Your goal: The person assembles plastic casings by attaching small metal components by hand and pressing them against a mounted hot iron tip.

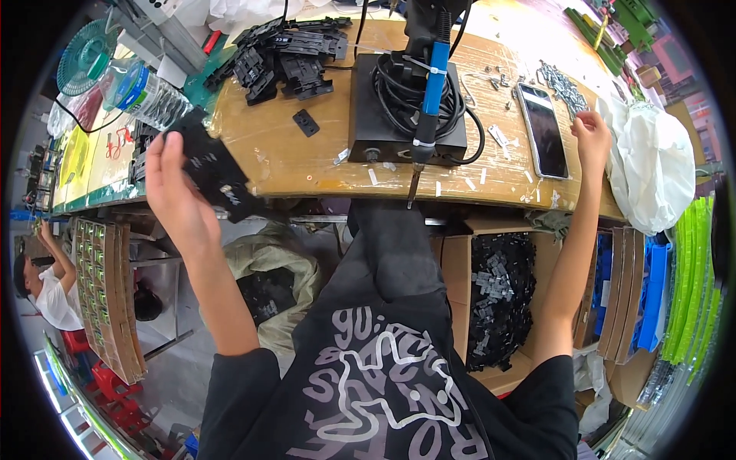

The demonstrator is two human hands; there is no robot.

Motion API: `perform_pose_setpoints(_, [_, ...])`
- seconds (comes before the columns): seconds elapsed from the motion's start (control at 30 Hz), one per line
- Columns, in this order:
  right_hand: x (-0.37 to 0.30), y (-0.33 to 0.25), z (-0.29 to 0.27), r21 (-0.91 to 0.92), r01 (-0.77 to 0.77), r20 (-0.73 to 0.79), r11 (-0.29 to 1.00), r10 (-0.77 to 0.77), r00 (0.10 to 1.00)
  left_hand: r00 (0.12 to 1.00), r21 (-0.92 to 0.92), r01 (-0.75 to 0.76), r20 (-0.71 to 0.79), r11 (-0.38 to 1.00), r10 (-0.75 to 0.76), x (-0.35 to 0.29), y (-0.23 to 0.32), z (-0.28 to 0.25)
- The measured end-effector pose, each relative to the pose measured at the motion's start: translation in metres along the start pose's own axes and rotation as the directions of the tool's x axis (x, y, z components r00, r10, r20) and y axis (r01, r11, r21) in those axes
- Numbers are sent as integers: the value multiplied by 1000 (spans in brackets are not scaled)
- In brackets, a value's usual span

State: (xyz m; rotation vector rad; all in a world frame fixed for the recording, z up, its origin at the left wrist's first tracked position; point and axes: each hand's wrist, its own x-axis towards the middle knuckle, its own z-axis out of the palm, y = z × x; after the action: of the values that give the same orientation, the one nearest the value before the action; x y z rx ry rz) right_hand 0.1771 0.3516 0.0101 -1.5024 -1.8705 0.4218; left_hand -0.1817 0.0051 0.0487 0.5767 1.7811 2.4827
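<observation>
My left hand (180, 192) grips a flat black plastic part (213, 162) by its side, raised over the table's front left edge. Small metal bits show on the part's face. At the right, my right hand (592, 138) is beside a pile of small metal pieces (563, 86), its thumb and fingers pressed together. Whatever they may hold is too small to make out. Just left of that hand lies a phone (546, 130) with a dark screen. A blue-handled tool (435, 73) with a thin metal tip stands upright in the middle, in front of a black box (368, 115) with coiled cable.
Similar black plastic parts (303, 57) are heaped at the back left; a small black plate (305, 123) lies nearer. A bottle (153, 96) stands left, a white bag (652, 161) right. Below are a carton (458, 299) and a sack (295, 307) of black parts.
</observation>
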Motion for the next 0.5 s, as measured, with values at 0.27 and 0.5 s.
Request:
perform_pose_setpoints(0.27, [-119, -95, -14, 658, 93, 38, 747, -157, 987, 902, 70, 236, 357, 969, -245, -69, -1, 9])
perform_pose_setpoints(0.5, [-191, -130, 5, 874, -41, 258, 485, -390, 884, 687, -16, 581, 545, 814, -480, -123, 1, 31])
